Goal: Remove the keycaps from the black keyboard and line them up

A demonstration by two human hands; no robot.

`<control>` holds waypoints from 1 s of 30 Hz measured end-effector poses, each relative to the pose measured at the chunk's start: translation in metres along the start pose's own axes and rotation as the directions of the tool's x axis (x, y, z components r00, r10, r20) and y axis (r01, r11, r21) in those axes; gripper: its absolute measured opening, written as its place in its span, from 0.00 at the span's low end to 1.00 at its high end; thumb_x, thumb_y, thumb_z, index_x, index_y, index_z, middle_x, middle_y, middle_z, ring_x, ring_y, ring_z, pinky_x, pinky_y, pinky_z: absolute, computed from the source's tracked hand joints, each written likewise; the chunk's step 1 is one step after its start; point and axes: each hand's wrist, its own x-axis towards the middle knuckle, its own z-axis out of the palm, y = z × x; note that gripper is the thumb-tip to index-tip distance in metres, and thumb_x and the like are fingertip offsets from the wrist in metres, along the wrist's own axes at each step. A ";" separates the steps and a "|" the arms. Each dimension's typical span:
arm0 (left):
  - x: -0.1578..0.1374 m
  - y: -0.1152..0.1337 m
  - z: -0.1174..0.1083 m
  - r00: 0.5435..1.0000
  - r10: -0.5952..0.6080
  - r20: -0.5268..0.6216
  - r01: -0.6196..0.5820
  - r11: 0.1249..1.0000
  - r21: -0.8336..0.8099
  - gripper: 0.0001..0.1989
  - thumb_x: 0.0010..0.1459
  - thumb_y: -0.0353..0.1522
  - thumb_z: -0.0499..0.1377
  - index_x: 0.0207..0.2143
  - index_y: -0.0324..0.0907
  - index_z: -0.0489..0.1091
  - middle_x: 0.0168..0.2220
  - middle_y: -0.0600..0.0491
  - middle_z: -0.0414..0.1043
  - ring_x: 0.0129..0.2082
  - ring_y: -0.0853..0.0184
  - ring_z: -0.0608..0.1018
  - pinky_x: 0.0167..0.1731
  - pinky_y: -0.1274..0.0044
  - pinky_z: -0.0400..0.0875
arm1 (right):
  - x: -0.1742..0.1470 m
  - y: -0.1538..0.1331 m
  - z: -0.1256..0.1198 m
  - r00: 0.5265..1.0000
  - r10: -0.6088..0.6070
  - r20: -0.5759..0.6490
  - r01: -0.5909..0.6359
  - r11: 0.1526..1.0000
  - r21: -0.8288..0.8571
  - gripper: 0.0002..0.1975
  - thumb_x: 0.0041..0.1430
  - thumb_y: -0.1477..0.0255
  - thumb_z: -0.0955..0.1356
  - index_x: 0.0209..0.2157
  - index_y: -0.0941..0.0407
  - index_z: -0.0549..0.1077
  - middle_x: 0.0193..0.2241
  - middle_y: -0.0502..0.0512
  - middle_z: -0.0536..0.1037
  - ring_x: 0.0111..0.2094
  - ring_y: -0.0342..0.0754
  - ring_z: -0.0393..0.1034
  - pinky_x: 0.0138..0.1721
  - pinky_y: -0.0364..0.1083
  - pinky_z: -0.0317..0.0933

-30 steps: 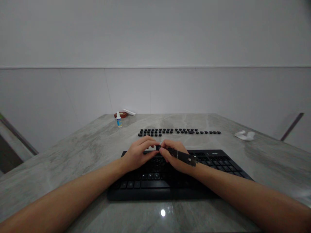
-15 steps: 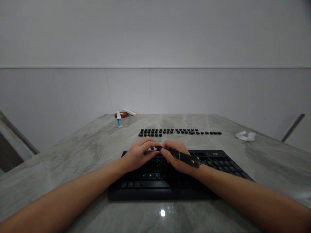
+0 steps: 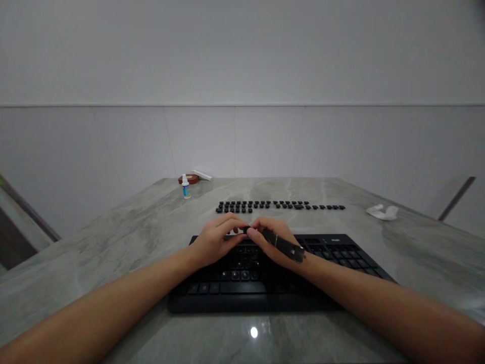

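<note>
My left hand (image 3: 223,237) is closed, its thumb and fingertips pinching a small black keycap (image 3: 245,229) over the back edge of the keyboard. My right hand (image 3: 276,241) grips a slim black-handled tool (image 3: 283,245) with a thin pale band; its working tip is hidden at my fingertips against the keycap. Beneath both hands lies a black keyboard (image 3: 257,302). Its middle shows bare key sockets (image 3: 240,275), while the number pad keys (image 3: 350,257) at the right are in place. My hands cover part of the upper rows.
Rows of loose black keycaps (image 3: 261,205) lie behind the keyboard. A small white-and-blue bottle (image 3: 186,188) stands at the back left, near a reddish-brown object (image 3: 188,179) and a white strip (image 3: 202,175). Crumpled white tissue (image 3: 382,212) rests at the right on the grey marbled table (image 3: 125,237).
The tool in my right hand has shifted slightly left and its angle has changed a little. The keycap has moved slightly up and left between my fingertips. My left hand is nearly still.
</note>
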 end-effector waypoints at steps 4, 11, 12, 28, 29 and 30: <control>0.000 0.001 0.001 0.997 -0.053 0.055 0.052 0.998 0.017 0.09 0.62 0.29 0.58 0.45 0.39 0.68 0.36 0.51 0.70 0.34 0.70 0.72 0.34 0.77 0.70 | 0.001 -0.006 -0.003 0.997 0.072 0.014 -0.073 0.997 0.028 0.12 0.59 0.65 0.65 0.28 0.58 0.73 0.21 0.48 0.69 0.23 0.40 0.61 0.27 0.40 0.54; -0.002 -0.003 0.007 0.969 -0.243 0.036 0.238 0.966 0.104 0.13 0.60 0.25 0.54 0.48 0.40 0.65 0.36 0.52 0.71 0.33 0.69 0.72 0.33 0.77 0.69 | 0.057 0.012 -0.026 0.819 0.567 -0.087 -0.542 0.815 0.205 0.09 0.57 0.69 0.63 0.26 0.59 0.68 0.14 0.45 0.59 0.15 0.39 0.52 0.18 0.41 0.51; -0.002 -0.003 0.007 0.965 -0.260 0.029 0.255 0.961 0.109 0.13 0.59 0.25 0.53 0.47 0.39 0.66 0.35 0.52 0.71 0.32 0.70 0.72 0.33 0.77 0.69 | 0.069 0.022 -0.028 0.801 0.590 -0.100 -0.565 0.801 0.195 0.09 0.57 0.70 0.63 0.27 0.60 0.69 0.14 0.45 0.59 0.15 0.39 0.52 0.18 0.41 0.52; 0.000 -0.007 0.009 0.962 -0.270 0.025 0.265 0.956 0.125 0.16 0.54 0.20 0.52 0.45 0.39 0.67 0.35 0.52 0.71 0.31 0.70 0.73 0.34 0.77 0.70 | 0.084 0.087 -0.010 0.767 0.616 -0.180 -0.639 0.707 -0.303 0.12 0.52 0.69 0.66 0.33 0.61 0.79 0.27 0.60 0.77 0.33 0.52 0.72 0.30 0.43 0.59; -0.001 -0.007 0.009 0.961 -0.275 0.030 0.270 0.955 0.124 0.16 0.54 0.20 0.52 0.45 0.39 0.67 0.35 0.52 0.71 0.31 0.70 0.72 0.33 0.77 0.70 | 0.085 0.089 -0.009 0.767 0.617 -0.174 -0.637 0.701 -0.321 0.13 0.52 0.69 0.66 0.33 0.61 0.79 0.28 0.61 0.77 0.34 0.52 0.72 0.31 0.43 0.59; -0.001 -0.007 0.010 0.960 -0.279 0.036 0.273 0.954 0.120 0.17 0.54 0.20 0.52 0.45 0.39 0.67 0.35 0.52 0.71 0.30 0.70 0.72 0.33 0.77 0.69 | 0.086 0.091 -0.008 0.768 0.618 -0.168 -0.634 0.697 -0.335 0.13 0.52 0.69 0.66 0.34 0.62 0.78 0.28 0.61 0.77 0.34 0.52 0.72 0.31 0.43 0.60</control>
